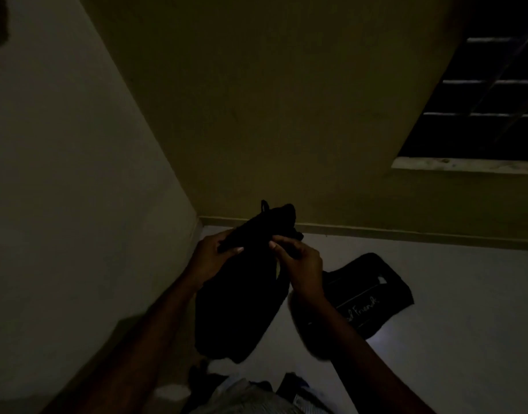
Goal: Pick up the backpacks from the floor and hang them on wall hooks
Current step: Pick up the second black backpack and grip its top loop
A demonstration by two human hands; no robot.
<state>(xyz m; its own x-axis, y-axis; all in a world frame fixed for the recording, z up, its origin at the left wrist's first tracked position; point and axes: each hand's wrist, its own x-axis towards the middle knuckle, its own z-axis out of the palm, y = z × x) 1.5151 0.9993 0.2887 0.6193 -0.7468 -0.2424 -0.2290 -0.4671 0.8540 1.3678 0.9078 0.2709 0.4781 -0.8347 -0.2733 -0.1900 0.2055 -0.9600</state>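
Observation:
The room is dim. A black backpack [242, 303] hangs off the floor in front of me, near the room's corner. My left hand [210, 255] grips its upper left side. My right hand [301, 264] pinches its top on the right side, near a strap. A small loop sticks up at the top of the backpack. A second black bag [367, 291] with white lettering lies flat on the pale floor to the right, behind my right forearm. No wall hook is visible.
A pale wall [77, 204] runs along the left and a yellowish wall [286, 115] stands ahead. A barred window [481, 100] with a sill is at upper right. Dark items [295, 386] lie at my feet at the bottom edge.

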